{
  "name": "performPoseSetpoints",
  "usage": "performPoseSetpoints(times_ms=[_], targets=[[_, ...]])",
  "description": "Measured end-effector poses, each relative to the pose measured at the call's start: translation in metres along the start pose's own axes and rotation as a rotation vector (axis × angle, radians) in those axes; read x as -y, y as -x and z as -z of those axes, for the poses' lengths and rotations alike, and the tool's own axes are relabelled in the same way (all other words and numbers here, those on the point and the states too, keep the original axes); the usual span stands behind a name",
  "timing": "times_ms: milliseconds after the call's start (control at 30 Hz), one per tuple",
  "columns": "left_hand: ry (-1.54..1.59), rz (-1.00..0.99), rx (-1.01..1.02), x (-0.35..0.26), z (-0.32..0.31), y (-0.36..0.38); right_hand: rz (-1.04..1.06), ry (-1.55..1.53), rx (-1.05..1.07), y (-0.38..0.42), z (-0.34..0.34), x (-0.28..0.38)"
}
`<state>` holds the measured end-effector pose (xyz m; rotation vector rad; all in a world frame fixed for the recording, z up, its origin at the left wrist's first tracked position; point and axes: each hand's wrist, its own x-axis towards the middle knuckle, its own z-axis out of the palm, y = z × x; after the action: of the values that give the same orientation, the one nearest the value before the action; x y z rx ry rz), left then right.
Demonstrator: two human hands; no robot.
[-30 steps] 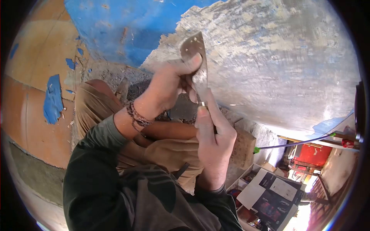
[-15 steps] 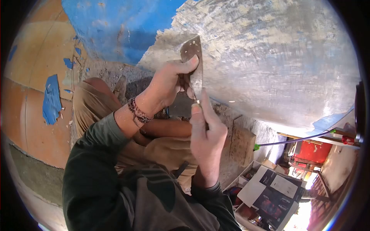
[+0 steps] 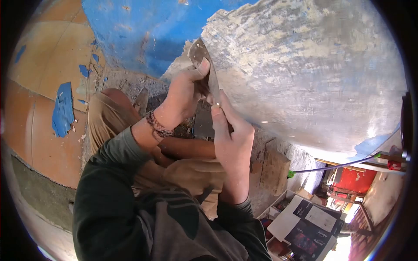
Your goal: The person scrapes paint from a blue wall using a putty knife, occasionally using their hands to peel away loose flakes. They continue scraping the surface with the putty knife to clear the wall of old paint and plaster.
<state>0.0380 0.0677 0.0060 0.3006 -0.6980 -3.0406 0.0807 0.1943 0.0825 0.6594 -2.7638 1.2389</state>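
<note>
A putty knife (image 3: 198, 51) with a broad metal blade is held between both hands, in front of the wall. My left hand (image 3: 178, 95) pinches the blade, thumb on its face and fingers behind. At the narrow lower end of the tool, my right hand (image 3: 235, 135) is closed, with thumb and index finger pressed against it. The handle is mostly hidden in that hand. Behind the blade, blue paint (image 3: 139, 39) meets a scraped grey-white wall surface (image 3: 305, 87) along a ragged edge.
Blue paint flakes (image 3: 63, 108) lie on the orange floor tiles (image 3: 43, 130) to the left. My bent legs (image 3: 187, 172) are below the hands. A carton with dark printed packaging (image 3: 309, 226) stands at lower right, under a thin purple rod (image 3: 331, 167).
The putty knife has moved left and its blade now leans more to the left. My right hand has shifted up slightly along with it. The camera view has turned a little.
</note>
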Motion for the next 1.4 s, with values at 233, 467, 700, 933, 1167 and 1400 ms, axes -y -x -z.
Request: performPoseSetpoints(times_ms=[233,467,700,933,1167,1400], targets=[[-0.044,0.091,0.054,-0.003,-0.001,0.009,-0.171,-0.017,0.022,0.013,0.003,0.031],[0.031,-0.013,-0.052,-0.002,-0.007,0.005,-0.095,0.019,0.023,0.002,-0.003,0.027],[0.010,-0.018,0.068,-0.001,0.001,0.006,0.027,0.091,-0.015,0.005,-0.003,0.019],[0.068,-0.009,-0.069,0.032,0.013,-0.014,-0.024,-0.076,-0.024,0.028,-0.013,-0.016],[-0.283,0.009,-0.006,0.038,-0.011,0.034,-0.387,-0.649,0.027,0.095,-0.021,-0.054],[-0.515,-0.071,0.061,-0.008,-0.044,0.079,-0.337,-0.811,0.041,0.103,-0.012,-0.023]])
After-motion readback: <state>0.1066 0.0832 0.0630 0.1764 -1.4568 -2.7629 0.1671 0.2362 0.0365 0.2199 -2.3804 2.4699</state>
